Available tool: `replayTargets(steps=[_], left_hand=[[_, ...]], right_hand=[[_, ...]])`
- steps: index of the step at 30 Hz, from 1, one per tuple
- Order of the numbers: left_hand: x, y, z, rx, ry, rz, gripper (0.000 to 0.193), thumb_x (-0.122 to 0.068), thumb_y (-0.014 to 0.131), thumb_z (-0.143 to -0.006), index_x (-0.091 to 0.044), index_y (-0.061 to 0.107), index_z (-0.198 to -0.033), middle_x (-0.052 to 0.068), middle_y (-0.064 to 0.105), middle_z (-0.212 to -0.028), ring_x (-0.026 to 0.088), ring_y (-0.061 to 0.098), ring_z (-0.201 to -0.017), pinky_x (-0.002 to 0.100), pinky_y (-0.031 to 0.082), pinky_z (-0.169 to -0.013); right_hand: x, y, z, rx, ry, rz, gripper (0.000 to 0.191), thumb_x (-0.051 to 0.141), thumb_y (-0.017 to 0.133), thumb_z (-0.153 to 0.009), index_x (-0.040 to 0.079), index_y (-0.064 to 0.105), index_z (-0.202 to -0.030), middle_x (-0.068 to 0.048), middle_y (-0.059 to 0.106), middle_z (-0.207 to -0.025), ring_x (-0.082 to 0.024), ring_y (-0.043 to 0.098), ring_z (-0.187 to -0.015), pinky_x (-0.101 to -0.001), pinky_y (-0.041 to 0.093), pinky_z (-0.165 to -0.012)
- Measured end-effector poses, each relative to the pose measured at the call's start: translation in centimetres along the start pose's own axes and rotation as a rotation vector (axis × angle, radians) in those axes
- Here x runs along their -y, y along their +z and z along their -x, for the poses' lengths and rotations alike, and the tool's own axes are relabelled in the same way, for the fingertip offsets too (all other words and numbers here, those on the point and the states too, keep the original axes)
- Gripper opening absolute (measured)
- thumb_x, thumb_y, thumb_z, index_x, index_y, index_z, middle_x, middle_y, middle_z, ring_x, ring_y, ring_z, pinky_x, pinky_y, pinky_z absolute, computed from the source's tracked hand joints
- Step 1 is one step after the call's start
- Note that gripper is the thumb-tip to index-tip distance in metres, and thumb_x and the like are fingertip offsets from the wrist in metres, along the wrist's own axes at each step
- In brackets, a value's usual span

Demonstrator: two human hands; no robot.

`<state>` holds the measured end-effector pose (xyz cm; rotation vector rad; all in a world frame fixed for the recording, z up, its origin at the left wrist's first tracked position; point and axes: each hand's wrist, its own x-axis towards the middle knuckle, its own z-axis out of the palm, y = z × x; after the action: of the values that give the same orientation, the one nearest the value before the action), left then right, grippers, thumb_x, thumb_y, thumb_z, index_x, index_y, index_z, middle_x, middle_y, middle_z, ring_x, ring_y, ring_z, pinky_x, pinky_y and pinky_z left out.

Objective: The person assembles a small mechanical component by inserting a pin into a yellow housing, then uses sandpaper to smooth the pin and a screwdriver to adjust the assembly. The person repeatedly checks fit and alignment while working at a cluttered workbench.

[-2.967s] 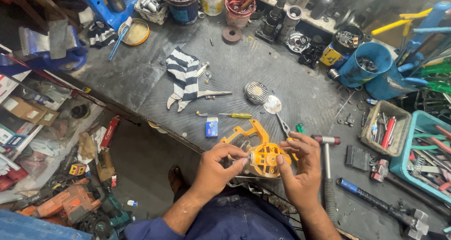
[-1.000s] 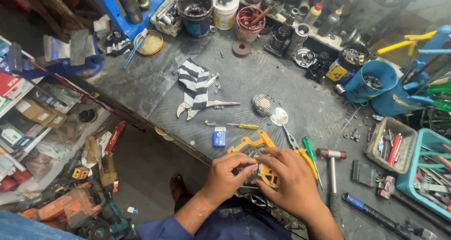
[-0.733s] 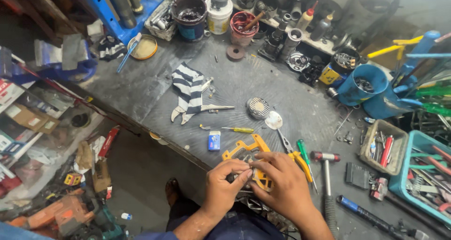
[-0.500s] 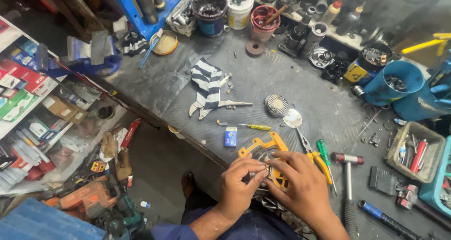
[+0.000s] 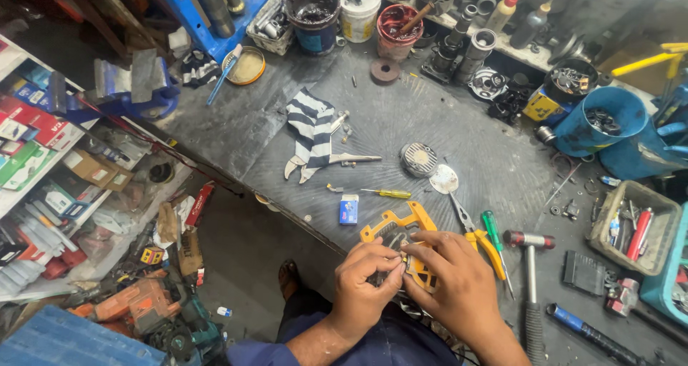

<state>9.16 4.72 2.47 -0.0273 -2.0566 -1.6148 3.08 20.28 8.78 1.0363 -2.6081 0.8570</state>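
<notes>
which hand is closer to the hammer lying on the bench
The right hand. It sits just beside the hammer, which lies to its right on the bench. The left hand is farther off, on the other side of the orange housing that both hands hold.

A worn, matt grey metal workbench (image 5: 459,187) with radial scratches. Near its front edge, both hands grip an orange plastic housing (image 5: 398,230) with a dull sheen. To the far left lies a soft striped cloth (image 5: 312,126); nearby a ribbed metal disc (image 5: 418,159) and glossy yellow-handled pliers (image 5: 481,238)
</notes>
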Motion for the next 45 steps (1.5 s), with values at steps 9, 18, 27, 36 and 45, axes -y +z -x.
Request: replayTargets(steps=[9, 18, 27, 36, 45], left_hand=[[0.3, -0.3, -0.1, 0.066, 0.044, 0.01, 0.008, -0.005, 0.079, -0.086, -0.003, 0.075, -0.093, 0.01, 0.076, -0.098, 0.025, 0.075, -0.094, 0.049, 0.054, -0.108], [0.0, -0.2, 0.1, 0.073, 0.068, -0.009, 0.008, -0.004, 0.077, -0.088, -0.002, 0.076, -0.096, 0.011, 0.075, -0.101, 0.025, 0.076, -0.097, 0.05, 0.053, -0.11], [-0.7, -0.2, 0.2, 0.047, 0.074, -0.04, 0.011, -0.002, 0.078, -0.089, 0.0, 0.077, -0.099, 0.011, 0.075, -0.1, 0.023, 0.077, -0.095, 0.054, 0.047, -0.115], [-1.2, 0.2, 0.4, 0.022, 0.018, -0.029, 0.012, -0.002, 0.076, -0.088, 0.0, 0.076, -0.1, 0.011, 0.075, -0.098, 0.024, 0.076, -0.095, 0.054, 0.047, -0.115], [-0.2, -0.2, 0.6, 0.063, 0.063, -0.029, 0.011, -0.005, 0.074, -0.093, -0.002, 0.076, -0.104, 0.01, 0.077, -0.102, 0.025, 0.077, -0.099, 0.054, 0.048, -0.116]], right_hand=[[-0.6, -0.1, -0.3, 0.017, -0.018, -0.018, 0.042, 0.021, 0.082, -0.066, 0.012, 0.071, -0.105, -0.004, 0.069, -0.113, -0.028, 0.066, -0.105, -0.0402, 0.053, -0.086], [-1.0, -0.1, -0.3, 0.014, -0.045, -0.035, 0.043, 0.022, 0.082, -0.066, 0.012, 0.071, -0.106, -0.004, 0.069, -0.112, -0.027, 0.066, -0.105, -0.0398, 0.053, -0.086], [-0.7, -0.2, -0.4, 0.003, -0.045, -0.038, 0.042, 0.021, 0.082, -0.065, 0.012, 0.072, -0.105, -0.004, 0.069, -0.111, -0.027, 0.066, -0.105, -0.0393, 0.054, -0.086], [-0.7, -0.2, -0.2, -0.008, -0.052, -0.033, 0.04, 0.021, 0.082, -0.067, 0.012, 0.071, -0.105, -0.003, 0.07, -0.11, -0.026, 0.067, -0.103, -0.0388, 0.054, -0.085], [-0.5, -0.1, -0.2, -0.015, -0.061, -0.031, 0.041, 0.02, 0.082, -0.066, 0.012, 0.072, -0.105, -0.003, 0.07, -0.109, -0.026, 0.067, -0.102, -0.0385, 0.054, -0.084]])
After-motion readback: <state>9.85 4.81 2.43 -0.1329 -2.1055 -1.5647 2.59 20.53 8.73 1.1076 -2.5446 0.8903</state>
